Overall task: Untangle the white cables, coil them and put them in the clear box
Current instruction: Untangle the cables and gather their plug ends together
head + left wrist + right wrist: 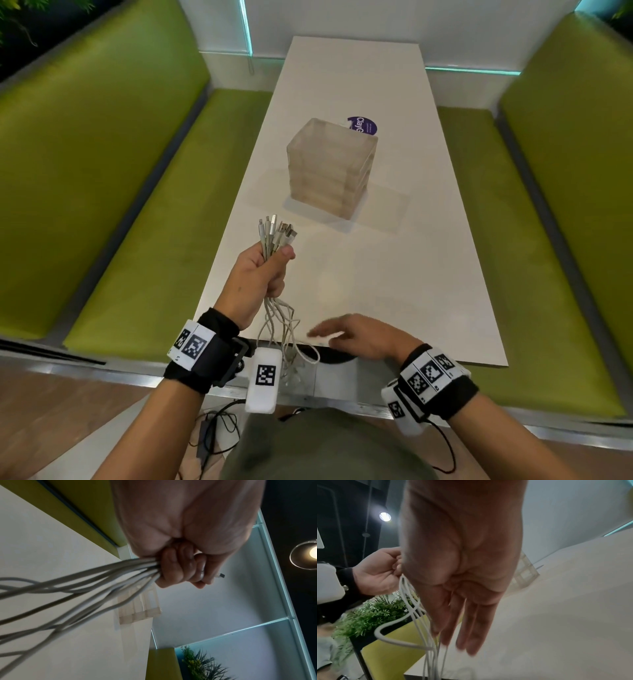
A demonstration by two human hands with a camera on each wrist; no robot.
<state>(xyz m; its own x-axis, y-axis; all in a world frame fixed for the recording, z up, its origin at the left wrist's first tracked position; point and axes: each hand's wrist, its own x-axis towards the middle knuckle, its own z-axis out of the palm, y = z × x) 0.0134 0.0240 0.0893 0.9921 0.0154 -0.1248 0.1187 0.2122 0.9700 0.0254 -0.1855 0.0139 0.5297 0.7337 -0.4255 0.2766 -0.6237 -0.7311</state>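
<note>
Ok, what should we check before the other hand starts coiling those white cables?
1. Left hand grips the cables in one bunch: ok.
2. Plug ends lined up above the fist: ok.
3. Right hand free, fingers straight: ok.
4. Hanging cables untangled: not ok, they cross below the fist.
5. Clear box open on top: cannot tell.
6. Table space beside the box: ok.

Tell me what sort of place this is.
Probably a booth in a café, canteen or office lounge: green padded benches flank a long white table, with teal-lit wall panels and a plant behind.
</note>
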